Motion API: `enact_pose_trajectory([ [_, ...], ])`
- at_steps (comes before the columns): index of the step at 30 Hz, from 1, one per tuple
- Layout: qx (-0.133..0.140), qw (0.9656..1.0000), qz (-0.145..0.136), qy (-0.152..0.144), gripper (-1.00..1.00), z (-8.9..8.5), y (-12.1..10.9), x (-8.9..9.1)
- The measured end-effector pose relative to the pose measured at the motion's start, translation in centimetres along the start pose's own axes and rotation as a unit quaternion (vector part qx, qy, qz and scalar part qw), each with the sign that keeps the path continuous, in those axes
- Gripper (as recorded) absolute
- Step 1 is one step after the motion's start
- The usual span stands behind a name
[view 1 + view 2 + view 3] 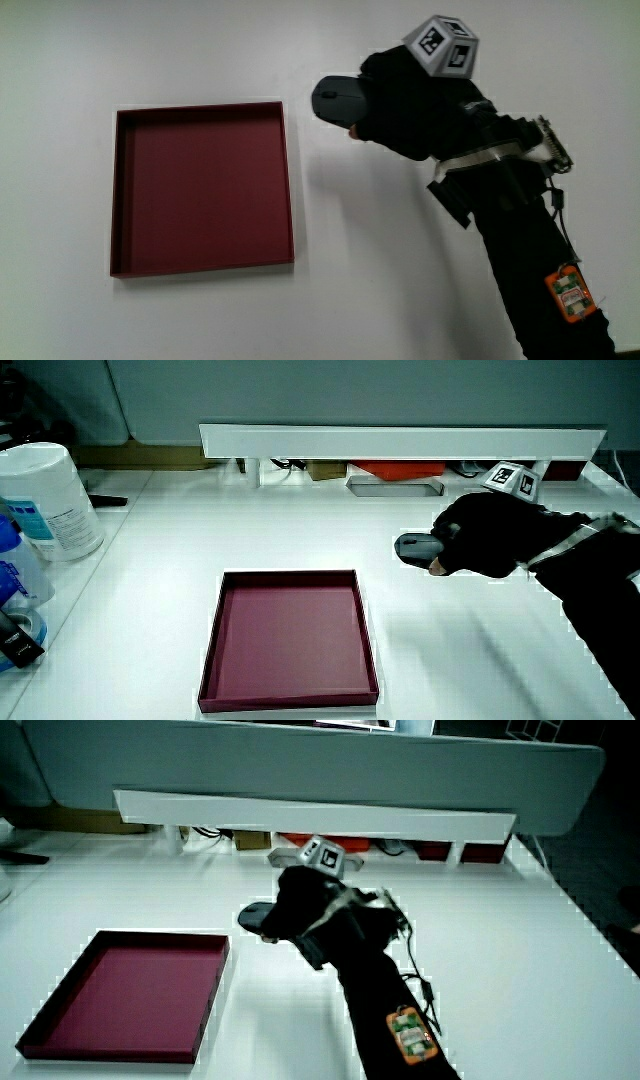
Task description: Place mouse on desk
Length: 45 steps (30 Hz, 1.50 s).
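Note:
A dark grey computer mouse (336, 99) lies at the white desk (380, 280), beside the upper corner of the dark red tray (125, 190). The gloved hand (405, 95) covers the mouse's rear half, its fingers curled around it. Whether the mouse rests on the desk or hangs just above it cannot be told. In both side views the mouse (412, 546) (256, 917) pokes out from under the hand (478, 536) (308, 905), between the tray (215, 650) (215, 985) and the low partition.
The tray is shallow and holds nothing. A white wipes canister (48, 500) and a blue-labelled bottle (12, 570) stand at the table's edge in a side view. A low white shelf (400, 438) with cables and small boxes under it runs along the partition.

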<state>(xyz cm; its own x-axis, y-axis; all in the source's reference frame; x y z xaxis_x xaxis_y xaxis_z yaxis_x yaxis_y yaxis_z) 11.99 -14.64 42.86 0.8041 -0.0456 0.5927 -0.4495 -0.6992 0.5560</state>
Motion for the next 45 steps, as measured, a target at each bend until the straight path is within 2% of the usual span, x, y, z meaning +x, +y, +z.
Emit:
enact_pose_trajectory([
  [1,0.006,1.0,0.008,-0.001,0.0,0.2,0.0,0.8],
  [2,0.042,0.9989,0.007,-0.021,0.0,0.8,-1.4,-0.1],
  [3,0.04,0.9988,-0.01,-0.026,0.0,0.8,-1.3,0.7],
  [4,0.045,0.9987,-0.01,-0.021,0.0,1.0,-1.5,1.1],
  [5,0.043,0.9984,-0.027,-0.024,0.0,0.9,-1.3,2.0],
  [7,0.049,0.9979,-0.038,-0.019,0.0,1.0,-1.4,2.9],
  [9,0.042,0.9979,-0.047,-0.015,0.0,1.0,-1.3,3.9],
  [10,0.045,0.9971,-0.059,-0.013,0.0,0.9,-1.2,4.5],
  [16,0.041,0.9954,-0.086,-0.005,0.0,0.0,-0.8,6.9],
  [22,0.035,0.9925,-0.117,-0.01,0.0,-1.5,-0.3,9.4],
  [28,0.033,0.992,-0.122,-0.003,0.0,-2.7,-0.5,10.3],
  [29,0.034,0.9911,-0.128,-0.012,0.0,-3.0,-0.3,10.7],
  [30,0.031,0.9915,-0.126,-0.006,0.0,-3.2,-0.3,10.8],
  [34,0.029,0.99,-0.136,-0.021,0.0,-4.1,-0.1,11.2],
  [35,0.024,0.9899,-0.139,-0.015,0.0,-4.3,0.0,11.6],
  [38,0.032,0.9895,-0.139,-0.025,0.0,-4.3,-0.3,11.3],
  [42,0.026,0.9884,-0.147,-0.028,0.0,-4.3,-0.1,11.4],
  [45,0.023,0.989,-0.144,-0.025,-0.15,-4.3,-0.3,11.3],
])
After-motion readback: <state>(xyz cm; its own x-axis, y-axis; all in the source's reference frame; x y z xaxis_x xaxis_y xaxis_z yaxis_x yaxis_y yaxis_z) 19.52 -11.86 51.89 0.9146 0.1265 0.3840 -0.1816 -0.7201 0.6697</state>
